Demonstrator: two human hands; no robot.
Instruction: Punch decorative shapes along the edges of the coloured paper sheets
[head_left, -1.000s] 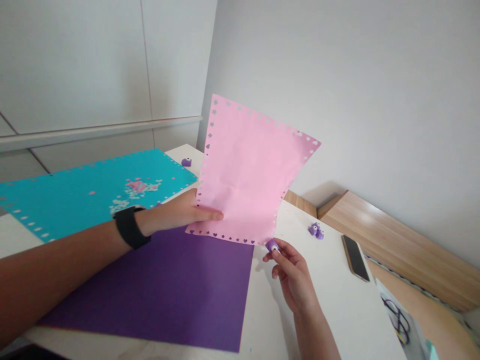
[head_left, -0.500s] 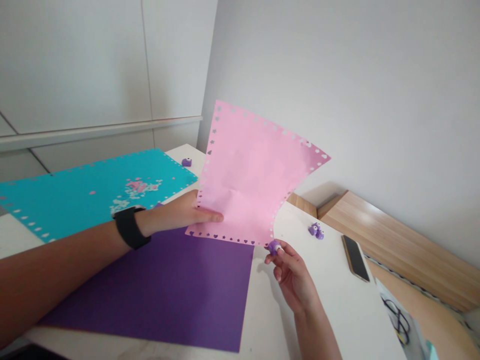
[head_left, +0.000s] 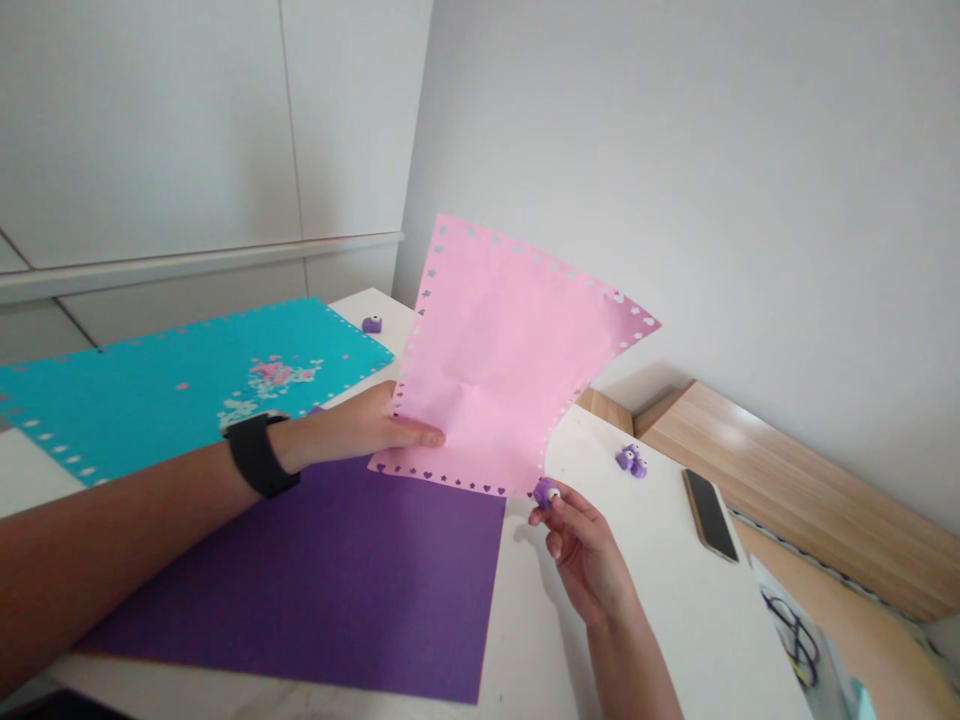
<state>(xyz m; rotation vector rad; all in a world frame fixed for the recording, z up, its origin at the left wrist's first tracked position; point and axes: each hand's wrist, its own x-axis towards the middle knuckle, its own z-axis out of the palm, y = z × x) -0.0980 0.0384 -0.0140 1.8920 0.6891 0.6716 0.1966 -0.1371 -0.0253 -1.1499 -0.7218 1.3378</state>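
The left hand (head_left: 367,425) holds the raised sheet (head_left: 495,350) by its lower left side, above a plain sheet (head_left: 300,570) on the bench (head_left: 645,600), while a bordered sheet (head_left: 150,400) with paper scraps (head_left: 274,378) on it lies behind and to the left. The right hand (head_left: 585,550) pinches a punch (head_left: 547,492) just below the raised sheet's lower right corner. Farther right on the bench, a cluster of punches (head_left: 631,460) lies near a phone (head_left: 709,515), and a lone punch (head_left: 372,324) sits at the far end, behind the bordered sheet.
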